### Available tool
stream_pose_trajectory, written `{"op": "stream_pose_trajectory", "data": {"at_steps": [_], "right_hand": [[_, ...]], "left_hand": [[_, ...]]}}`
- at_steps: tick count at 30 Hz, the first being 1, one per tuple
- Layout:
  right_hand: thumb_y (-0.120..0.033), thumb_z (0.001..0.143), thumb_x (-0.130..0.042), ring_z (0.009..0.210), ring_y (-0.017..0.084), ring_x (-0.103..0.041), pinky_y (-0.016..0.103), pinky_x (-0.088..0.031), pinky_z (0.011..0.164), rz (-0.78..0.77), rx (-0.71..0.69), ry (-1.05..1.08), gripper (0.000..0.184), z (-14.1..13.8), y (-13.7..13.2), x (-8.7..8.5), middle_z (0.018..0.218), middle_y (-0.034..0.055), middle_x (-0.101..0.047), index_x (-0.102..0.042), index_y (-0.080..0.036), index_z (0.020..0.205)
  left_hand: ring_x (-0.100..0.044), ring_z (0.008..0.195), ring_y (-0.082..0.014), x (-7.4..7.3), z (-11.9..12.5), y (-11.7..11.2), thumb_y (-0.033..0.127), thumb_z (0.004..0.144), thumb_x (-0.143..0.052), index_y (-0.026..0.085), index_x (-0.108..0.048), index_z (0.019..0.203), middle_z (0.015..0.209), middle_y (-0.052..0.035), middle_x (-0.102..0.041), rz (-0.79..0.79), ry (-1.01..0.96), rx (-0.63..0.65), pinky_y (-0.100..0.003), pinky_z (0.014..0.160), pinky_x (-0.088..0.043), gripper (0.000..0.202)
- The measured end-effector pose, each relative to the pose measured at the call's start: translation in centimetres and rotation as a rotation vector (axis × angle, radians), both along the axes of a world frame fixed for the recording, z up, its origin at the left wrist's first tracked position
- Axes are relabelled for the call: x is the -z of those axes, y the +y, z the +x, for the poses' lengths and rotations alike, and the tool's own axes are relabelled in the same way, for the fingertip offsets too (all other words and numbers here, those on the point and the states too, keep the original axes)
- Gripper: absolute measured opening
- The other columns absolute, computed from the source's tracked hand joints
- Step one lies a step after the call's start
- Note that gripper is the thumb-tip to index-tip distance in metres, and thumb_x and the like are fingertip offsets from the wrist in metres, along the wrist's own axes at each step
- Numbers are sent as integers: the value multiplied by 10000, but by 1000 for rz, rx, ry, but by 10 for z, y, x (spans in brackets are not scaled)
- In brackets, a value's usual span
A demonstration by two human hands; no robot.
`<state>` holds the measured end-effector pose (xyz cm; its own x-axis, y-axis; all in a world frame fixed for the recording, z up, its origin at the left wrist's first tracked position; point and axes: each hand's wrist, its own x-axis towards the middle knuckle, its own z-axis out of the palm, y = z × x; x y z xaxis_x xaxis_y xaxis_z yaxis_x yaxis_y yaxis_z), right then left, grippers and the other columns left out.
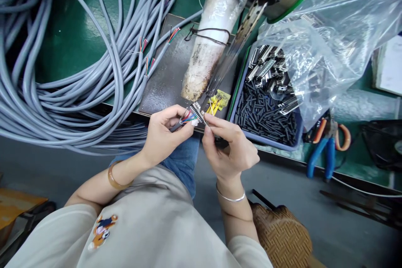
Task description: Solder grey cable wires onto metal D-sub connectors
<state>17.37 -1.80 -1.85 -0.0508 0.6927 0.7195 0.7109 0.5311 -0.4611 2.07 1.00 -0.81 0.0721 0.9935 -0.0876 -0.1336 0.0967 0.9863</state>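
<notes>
My left hand (pixel 163 134) is closed in a pinch on the end of a grey cable whose coloured wires (pixel 187 117) fan out from its fingertips. My right hand (pixel 228 144) is closed too, pinching a small metal connector (pixel 198 114) against those wires. Both hands meet at the table's front edge, just below a dark work mat (pixel 171 75). A white wrapped tool (pixel 212 42) covered in plastic points down towards the connector, ending just above it.
A big bundle of grey cables (pixel 63 92) with stripped coloured ends fills the left of the green table. A blue tray (pixel 266 140) of black sleeves and connectors stands on the right under a clear plastic bag (pixel 333 37). Blue and orange pliers (pixel 326 146) lie beyond it. A yellow part (pixel 218 101) lies on the mat.
</notes>
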Motion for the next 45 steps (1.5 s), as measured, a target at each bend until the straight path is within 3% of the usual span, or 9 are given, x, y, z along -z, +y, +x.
{"op": "stream_pose_trajectory", "data": {"at_steps": [5,10,12,15,20,31,36,41,45], "right_hand": [[-151,925,-670,718,140,-761,261,-552,513,-210,39,177,141,10,-10,-8,1036,7,-819,-609,-251,1004],[-205,926,-695,513,61,-608,213,-437,436,-528,-147,174,124,15,-10,-34,929,-16,-812,-602,-218,844],[-195,906,-715,610,90,-680,220,-491,491,-477,-159,155,154,13,-11,-38,913,-10,-804,-604,-218,802],[-154,895,-711,818,152,-773,279,-612,659,-235,-111,76,147,11,-17,-31,964,-1,-809,-617,-238,822],[-149,891,-723,829,165,-799,278,-639,664,70,42,-30,135,6,-29,-6,1023,11,-827,-643,-252,926],[-256,908,-730,744,143,-783,237,-655,605,-245,11,670,170,-19,-29,2,950,19,-809,-583,-215,832],[-265,916,-722,747,147,-786,236,-654,592,-286,8,690,171,-19,-31,7,970,28,-810,-579,-212,839],[-162,914,-700,912,194,-808,313,-679,733,-165,12,506,106,-13,-32,5,1013,27,-813,-611,-219,923],[-196,948,-654,792,205,-811,308,-647,585,-14,-18,447,94,-5,-31,4,1096,52,-802,-575,-240,973]], "left_hand": [[-468,540,-46,-7,-5,-6,168,685,-828,139,-643,698,630,29,-596,-160,-161,214,-163,526,-434,187],[-529,595,-57,-6,-8,-18,124,693,-785,134,-654,723,693,10,-625,-174,-150,372,-167,561,-463,134],[-542,587,-54,-5,-11,-20,132,690,-792,143,-666,806,712,11,-654,-185,-169,367,-158,552,-467,171],[-532,488,-42,-5,-15,-19,189,726,-796,161,-653,927,703,16,-694,-228,-273,327,-147,470,-437,249],[-649,528,-96,-7,-22,-15,267,739,-846,165,-647,834,706,-9,-721,-217,-405,339,-177,466,-489,243],[-601,535,-58,0,-23,-24,325,742,-876,150,-703,782,819,-34,-722,-100,-386,319,-170,475,-486,249],[-606,590,-57,1,-21,-23,251,718,-882,147,-708,756,798,-31,-723,-38,-404,273,-143,487,-482,206],[-536,455,-29,0,-22,-21,275,766,-855,138,-646,791,739,-9,-711,-126,-432,276,-147,427,-437,251],[-549,401,-44,-5,-26,-18,301,782,-847,151,-581,832,715,-9,-736,-241,-510,329,-148,390,-407,310]]}}
